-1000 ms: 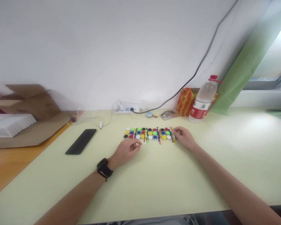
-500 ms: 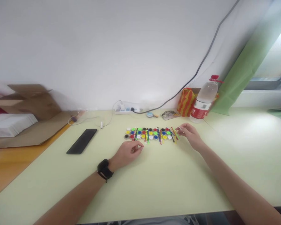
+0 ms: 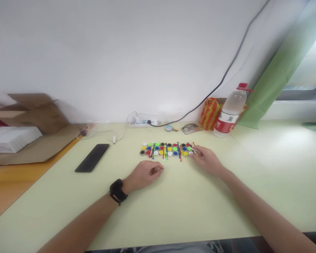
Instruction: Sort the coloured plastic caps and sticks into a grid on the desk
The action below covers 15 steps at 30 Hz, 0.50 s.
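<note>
My right hand (image 3: 205,160) is at the right end of a block of small round coloured discs (image 3: 175,149), its fingers pinching a thin white stick (image 3: 196,150). The discs sit in rows, in red, blue, green, yellow, white and black. Thin coloured plastic strips (image 3: 179,151) lie across the rows in bunches; those at the right end are partly covered by my hand. My left hand (image 3: 144,174) rests on the table just below the block, with a black watch (image 3: 118,191) on its wrist. Its fingers are curled and closed, with nothing visible in them.
A black phone (image 3: 92,158) lies to the left, near a white cable (image 3: 114,140). Along the wall are a power strip (image 3: 142,122), a round tin (image 3: 169,128), glasses (image 3: 190,127), a striped bag (image 3: 209,113) and a large bottle (image 3: 228,114). A cardboard box (image 3: 46,114) stands far left.
My right hand has moved left and slightly toward me with the white stick, and now covers part of the block's right end. My left hand has barely shifted.
</note>
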Tool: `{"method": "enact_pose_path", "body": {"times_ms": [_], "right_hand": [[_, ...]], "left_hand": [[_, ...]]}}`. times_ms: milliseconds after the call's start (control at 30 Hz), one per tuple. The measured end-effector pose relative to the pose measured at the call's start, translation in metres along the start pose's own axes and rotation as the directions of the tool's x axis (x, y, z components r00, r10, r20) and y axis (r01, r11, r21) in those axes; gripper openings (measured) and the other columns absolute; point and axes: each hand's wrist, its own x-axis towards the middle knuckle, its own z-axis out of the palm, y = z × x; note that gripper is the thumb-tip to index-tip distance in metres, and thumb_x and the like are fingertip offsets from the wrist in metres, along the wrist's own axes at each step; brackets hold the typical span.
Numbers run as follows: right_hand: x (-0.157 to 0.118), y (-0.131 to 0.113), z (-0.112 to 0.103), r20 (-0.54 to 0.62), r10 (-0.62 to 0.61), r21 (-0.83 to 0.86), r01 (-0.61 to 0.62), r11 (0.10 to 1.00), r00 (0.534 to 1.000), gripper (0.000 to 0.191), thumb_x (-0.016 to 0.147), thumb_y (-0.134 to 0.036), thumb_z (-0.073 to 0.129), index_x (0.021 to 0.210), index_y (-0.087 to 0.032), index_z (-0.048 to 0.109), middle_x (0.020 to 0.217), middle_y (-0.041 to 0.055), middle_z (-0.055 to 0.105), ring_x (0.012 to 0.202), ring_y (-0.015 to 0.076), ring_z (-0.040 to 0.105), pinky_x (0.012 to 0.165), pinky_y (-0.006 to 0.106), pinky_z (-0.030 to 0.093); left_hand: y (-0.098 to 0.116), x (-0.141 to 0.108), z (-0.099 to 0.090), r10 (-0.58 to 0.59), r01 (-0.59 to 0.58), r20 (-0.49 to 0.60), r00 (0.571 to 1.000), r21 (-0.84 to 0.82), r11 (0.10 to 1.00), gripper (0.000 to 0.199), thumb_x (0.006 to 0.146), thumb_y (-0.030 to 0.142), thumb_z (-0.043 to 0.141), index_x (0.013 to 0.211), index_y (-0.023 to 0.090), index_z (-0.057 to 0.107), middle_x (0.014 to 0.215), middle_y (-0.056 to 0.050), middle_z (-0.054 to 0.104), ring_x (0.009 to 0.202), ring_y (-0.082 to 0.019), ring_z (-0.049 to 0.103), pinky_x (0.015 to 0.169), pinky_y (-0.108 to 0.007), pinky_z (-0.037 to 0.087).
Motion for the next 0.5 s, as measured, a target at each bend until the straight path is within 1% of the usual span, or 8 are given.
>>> {"method": "enact_pose_path", "body": {"times_ms": [67,133,267,400,500], "right_hand": [[0.000,-0.001,0.005,0.000,-0.012,-0.043,0.012,0.999,1.000,0.025,0.094,-0.039,0.054,0.107,-0.024,0.067,0.080,0.0038,0.069,0.070,0.0222,0.062,0.063,0.032,0.043],[0.000,-0.001,0.009,0.011,-0.014,-0.065,0.015,0.998,1.000,0.021,0.094,-0.036,0.051,0.103,-0.025,0.067,0.080,0.0043,0.070,0.069,0.0224,0.063,0.063,0.032,0.043],[0.001,-0.001,0.006,0.025,0.001,-0.081,0.001,0.997,1.000,0.016,0.095,-0.033,0.051,0.099,-0.026,0.065,0.078,0.0035,0.070,0.070,0.0229,0.064,0.063,0.032,0.043],[-0.001,-0.006,-0.001,0.026,0.019,-0.034,-0.018,0.999,0.999,0.013,0.096,-0.035,0.052,0.098,-0.026,0.062,0.081,0.0034,0.070,0.074,0.0233,0.065,0.064,0.032,0.045],[-0.006,-0.022,0.002,0.056,-0.027,0.045,0.025,0.999,0.998,0.014,0.096,-0.039,0.054,0.096,-0.026,0.061,0.082,0.0032,0.070,0.073,0.0219,0.064,0.065,0.032,0.046]], "left_hand": [[0.000,0.000,0.000,0.001,-0.001,0.003,1.000,0.000,1.000,0.019,0.094,0.030,0.056,0.096,0.025,0.074,0.067,0.001,0.065,0.061,-0.015,0.056,0.060,-0.027,0.040],[0.001,0.000,0.000,0.003,-0.003,-0.004,1.000,-0.004,1.000,0.019,0.094,0.030,0.056,0.095,0.025,0.075,0.067,0.001,0.065,0.061,-0.015,0.056,0.060,-0.027,0.041],[0.001,0.000,0.000,0.007,-0.007,-0.011,1.000,-0.010,1.000,0.020,0.094,0.032,0.056,0.094,0.025,0.075,0.068,0.000,0.066,0.062,-0.016,0.057,0.059,-0.028,0.041],[0.001,0.000,0.000,0.005,-0.005,0.005,1.000,0.009,1.000,0.020,0.094,0.031,0.056,0.095,0.025,0.075,0.068,0.000,0.066,0.062,-0.016,0.057,0.060,-0.027,0.041],[0.001,0.000,0.001,-0.008,0.007,0.010,1.000,0.011,1.000,0.018,0.095,0.031,0.057,0.095,0.026,0.074,0.068,0.002,0.064,0.062,-0.015,0.056,0.060,-0.027,0.040]]}}
